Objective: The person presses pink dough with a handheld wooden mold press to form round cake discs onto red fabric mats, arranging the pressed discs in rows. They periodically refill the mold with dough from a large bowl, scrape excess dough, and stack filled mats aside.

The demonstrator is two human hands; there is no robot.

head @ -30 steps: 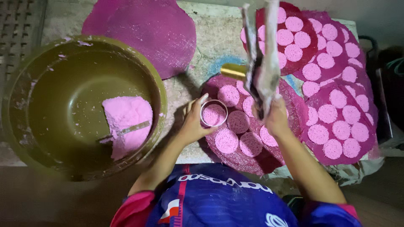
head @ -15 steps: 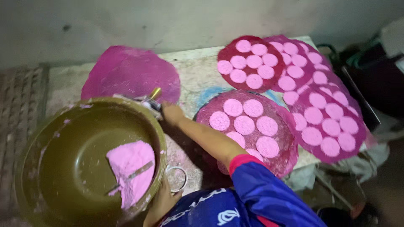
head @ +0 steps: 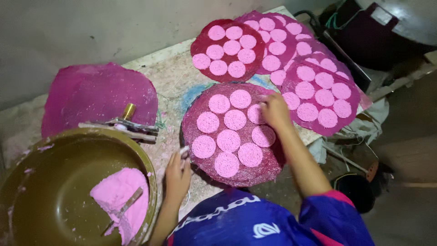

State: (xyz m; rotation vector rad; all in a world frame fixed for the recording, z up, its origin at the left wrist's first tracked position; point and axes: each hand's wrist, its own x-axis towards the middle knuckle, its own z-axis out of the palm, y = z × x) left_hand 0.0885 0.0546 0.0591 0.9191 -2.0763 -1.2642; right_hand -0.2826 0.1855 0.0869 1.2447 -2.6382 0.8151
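Note:
A round magenta mesh mat (head: pixel 273 164) bearing several pink dough discs (head: pixel 228 140) lies in front of me on the dusty table (head: pixel 170 75). My left hand (head: pixel 176 175) pinches the mat's near left rim. At the far right rim my right hand (head: pixel 275 109) curls its fingers down over the mat, beside one disc. Under my left wrist a metal ring (head: pixel 187 200) partly shows.
A big olive bowl (head: pixel 45 182) at the left holds pink dough (head: pixel 119 196) and a stick. A metal tool with a brass barrel (head: pixel 129 119) rests behind its rim. Empty magenta mats (head: pixel 91 98) lie behind; filled mats (head: pixel 227 50) (head: pixel 325 98) overlap at the back right. A dark bucket (head: pixel 359 191) stands below the table edge.
My right hand has left the tool by the bowl and moved to the mat's far right rim. My left hand has come up off the ring to the mat's near rim.

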